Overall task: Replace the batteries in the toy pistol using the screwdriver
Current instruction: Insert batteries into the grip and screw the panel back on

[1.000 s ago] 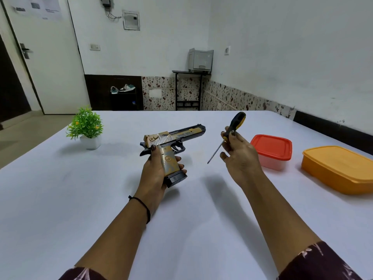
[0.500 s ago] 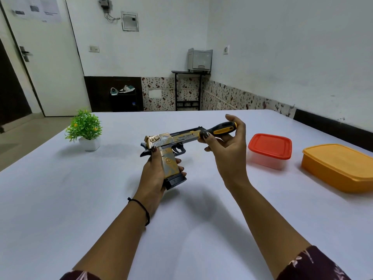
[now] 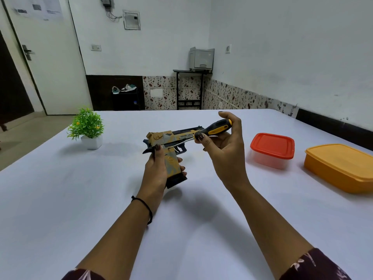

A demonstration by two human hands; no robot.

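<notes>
Yellow-handled screwdriver (image 3: pixel 217 128), pinched by the right hand (image 3: pixel 226 156), may slip off the pistol (image 3: pixel 171 137) if the gripping left hand (image 3: pixel 155 172) lets it twist.

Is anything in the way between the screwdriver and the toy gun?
Nothing visible is. The black-and-yellow screwdriver in the right hand has its metal tip at the side of the tan-and-black toy pistol, beside the thumb of the left hand.

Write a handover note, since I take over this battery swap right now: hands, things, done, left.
Left hand grips the toy pistol by its handle, above the table.
Right hand holds the screwdriver, tip at the pistol's side by the trigger.
Done: tool in place.
Left: undo the screw, open the compartment, swap batteries, close up. No batteries in view.
</notes>
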